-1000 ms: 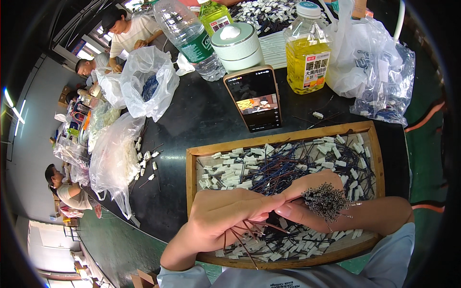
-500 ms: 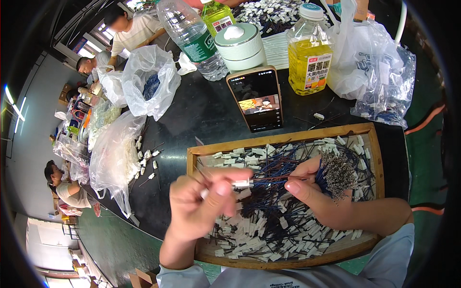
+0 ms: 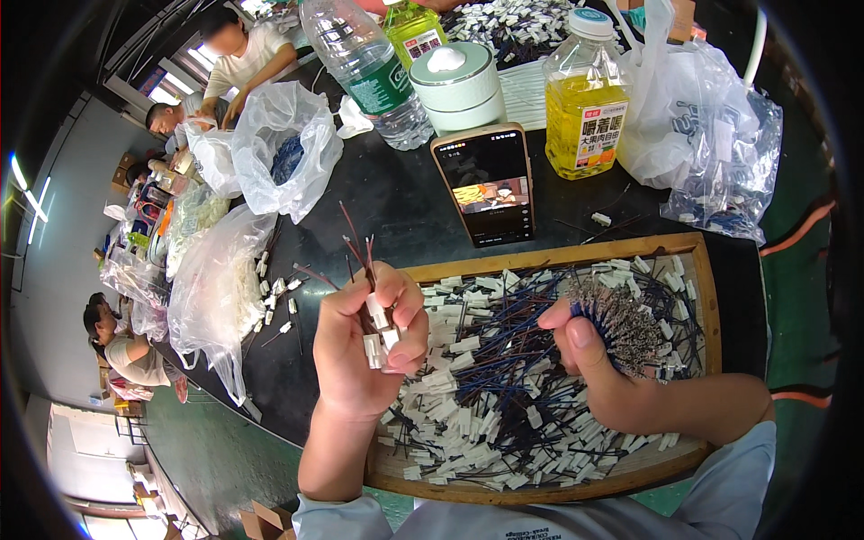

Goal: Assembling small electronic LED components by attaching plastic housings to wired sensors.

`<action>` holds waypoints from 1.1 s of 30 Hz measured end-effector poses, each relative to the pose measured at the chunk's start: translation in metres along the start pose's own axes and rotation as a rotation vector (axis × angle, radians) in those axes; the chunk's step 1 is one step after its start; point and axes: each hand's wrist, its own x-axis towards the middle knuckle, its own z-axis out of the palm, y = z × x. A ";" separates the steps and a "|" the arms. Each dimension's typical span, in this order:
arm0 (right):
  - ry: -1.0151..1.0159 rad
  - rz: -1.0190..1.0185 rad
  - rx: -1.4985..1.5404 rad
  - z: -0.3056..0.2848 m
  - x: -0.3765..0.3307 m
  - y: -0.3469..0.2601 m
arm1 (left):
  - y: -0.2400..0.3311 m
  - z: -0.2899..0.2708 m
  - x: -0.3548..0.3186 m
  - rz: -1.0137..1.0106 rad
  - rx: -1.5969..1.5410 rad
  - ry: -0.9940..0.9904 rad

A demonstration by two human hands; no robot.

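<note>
My left hand (image 3: 364, 346), raised over the left end of a wooden tray (image 3: 576, 255), is closed round a few white wire connectors (image 3: 373, 349). Their short brown and dark leads stick up past my fingertips. Above the tray's right side, my right hand (image 3: 598, 369) grips a thick bundle of blue wires (image 3: 621, 331), whose bare metal terminals fan out to the right. The palm side and the wires' far ends are partly hidden. Under both hands the tray is heaped with white connectors (image 3: 486, 432) on blue and brown leads.
Behind the tray a phone (image 3: 484, 184) leans on a lidded pale green container (image 3: 457, 90). A water bottle (image 3: 364, 76) and a bottle of yellow drink (image 3: 585, 99) flank it. Plastic bags (image 3: 216, 297) lie left, others (image 3: 720, 135) right. Other people sit at far left.
My left hand has pulled away to the left and turned upright, taking a connector off from beside my right hand. My right thumb has lifted; the wire bundle stays in that hand.
</note>
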 end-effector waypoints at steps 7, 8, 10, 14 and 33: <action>0.018 -0.251 -0.141 0.006 -0.004 0.005 | -0.010 0.008 -0.012 0.048 0.164 -0.249; 0.018 -0.251 -0.139 0.005 -0.003 0.008 | -0.010 0.009 -0.013 0.061 0.200 -0.304; -0.011 -0.365 -0.269 0.004 -0.003 0.012 | -0.011 0.015 -0.018 0.090 0.249 -0.319; -0.051 -0.345 -0.334 0.002 -0.003 0.006 | -0.013 0.012 -0.018 0.154 0.309 -0.368; -0.051 -0.468 -0.290 0.004 0.000 0.009 | -0.010 0.024 -0.028 0.028 0.347 -0.324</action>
